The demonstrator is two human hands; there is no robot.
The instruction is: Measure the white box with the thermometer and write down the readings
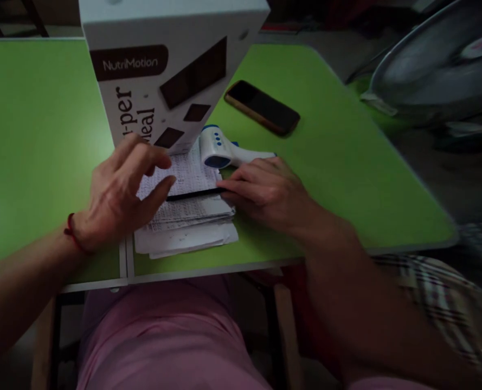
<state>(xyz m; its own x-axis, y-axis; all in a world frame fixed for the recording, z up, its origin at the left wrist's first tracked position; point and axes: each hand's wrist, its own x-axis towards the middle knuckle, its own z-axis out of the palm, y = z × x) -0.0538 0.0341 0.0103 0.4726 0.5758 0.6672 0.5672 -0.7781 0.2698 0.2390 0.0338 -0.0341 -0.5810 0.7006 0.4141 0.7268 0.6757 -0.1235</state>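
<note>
My left hand (122, 187) hovers at the left side of a stack of papers (192, 211) covered in dense small writing, with thumb and fingers apart and nothing between them. Across the papers lies a thin black stick (194, 194), whose exact kind I cannot tell. Its right end is pinched by my right hand (263, 189), which rests at the right edge of the stack. Just beyond that hand is a white and blue infrared thermometer (215, 147), lying on its side. A tall white NutriMotion box (175, 59) stands upright behind the papers.
A phone (263, 107) in a brown case lies on the green table (346, 184), right of the box. A seam between two tabletops runs beside the papers. Past the table's right edge stands a large fan (436, 65). Checked cloth (436, 292) is at lower right.
</note>
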